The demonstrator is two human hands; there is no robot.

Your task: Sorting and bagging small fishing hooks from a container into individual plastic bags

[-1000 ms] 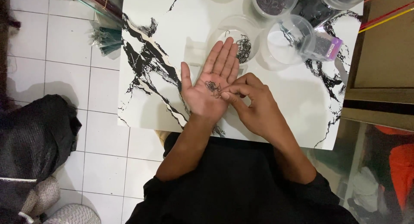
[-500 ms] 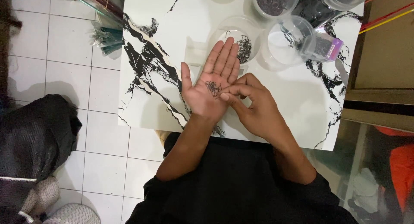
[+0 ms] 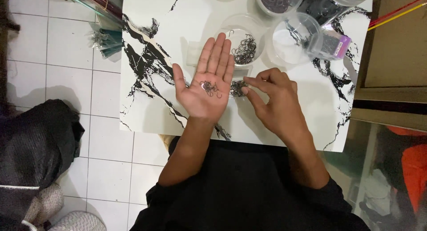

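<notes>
A small heap of dark wire hooks [image 3: 210, 88] is lying in the palm of the left hand [image 3: 205, 86], which is being held flat and face up over the table [image 3: 151, 106], fingers straight and close together, closed on nothing. Just right of that palm the right hand [image 3: 278, 102] is hovering with thumb and forefinger narrowed towards a pinch; whether they are gripping a hook cannot be told. Between the two hands a second loose pile [image 3: 238, 87] is sitting on the table, so the picking seems partly done: a few pieces are gathered in the palm, and more are waiting beside it. Beyond the left fingertips a clear tub [image 3: 243, 46] is holding many more hooks. Right of that tub another clear tub [image 3: 296, 37] is looking nearly empty, with a small purple-lidded box [image 3: 331, 44] touching its far side, and further tubs are lining the table's far edge. The table is white with black marble veining. Left of it, white floor tiles [image 3: 66, 48] are showing, with a dark bundle of cloth [image 3: 35, 146] lying on them and clear-wrapped packets [image 3: 104, 37] near the table's far left corner. Right of the table a brown box [image 3: 396, 53] is standing.
</notes>
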